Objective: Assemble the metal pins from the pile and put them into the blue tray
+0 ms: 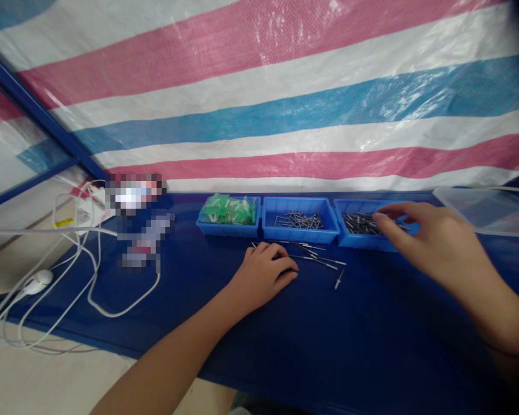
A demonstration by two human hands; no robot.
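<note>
- First blue bin [229, 230], left hand's [263, 271] 11 o'clock: green packets [228, 208]; second bin [300, 234], 1 o'clock: silvery pins [303, 221]; third bin [363, 240], 2 o'clock: darker pins [358, 223]
- Left hand curled, right hand [435, 233] over third bin — cannot tell whether either grips
- Loose pins [308, 250], 3 o'clock — thin, metallic

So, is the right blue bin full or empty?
Not empty: a pile of metal rivets shows inside the right blue bin. The right hand hides part, so I cannot tell how full.

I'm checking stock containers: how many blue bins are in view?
3: the left bin holding green packets, the middle bin holding metal pieces, and the right bin, partly behind the right hand.
</note>
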